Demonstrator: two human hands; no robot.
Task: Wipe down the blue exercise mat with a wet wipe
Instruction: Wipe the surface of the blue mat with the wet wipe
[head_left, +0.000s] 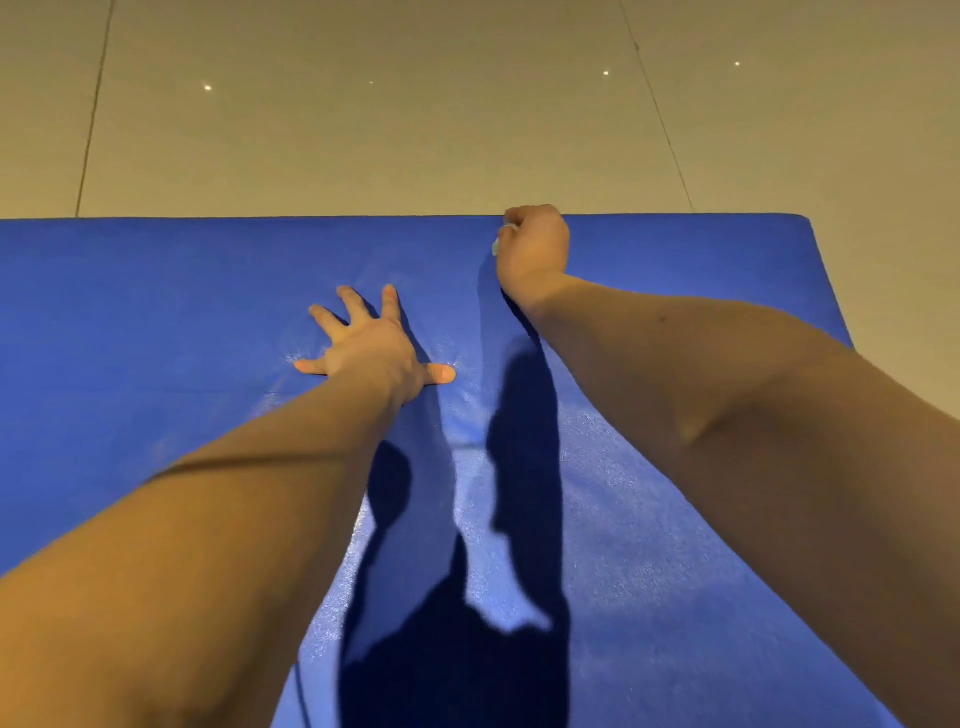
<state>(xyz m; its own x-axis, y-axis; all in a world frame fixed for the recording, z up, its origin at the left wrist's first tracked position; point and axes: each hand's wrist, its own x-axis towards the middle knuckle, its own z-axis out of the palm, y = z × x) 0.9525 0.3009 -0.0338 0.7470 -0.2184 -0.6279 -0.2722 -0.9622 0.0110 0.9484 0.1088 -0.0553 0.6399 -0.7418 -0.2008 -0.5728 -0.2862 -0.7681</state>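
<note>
While the left grip (371, 348), a bare hand, lies flat on the blue mat (156, 312) with its fingers spread wide and the thumb stuck out to the right, the right grip (532, 249) is curled into a fist at the far edge of the mat. Only a small pale bit of the wet wipe (497, 245) peeps out on the left side of that fist, so the right grip is bunched round the wipe, right where the mat meets the floor (363, 130). The left grip holds nothing. Its palm and fingertips press on the mat nearer to the person and to the left of the fist, the two apart. Both bare forearms reach forward from the lower corners. The mat lies flat on the pale tiled floor and fills the lower part of the view, its far right corner showing. Patches of its surface between the arms shine. Dark shadows (519, 441) of the arms fall on the mat between them. Small bright spots of light glint on the tiles beyond the mat.
</note>
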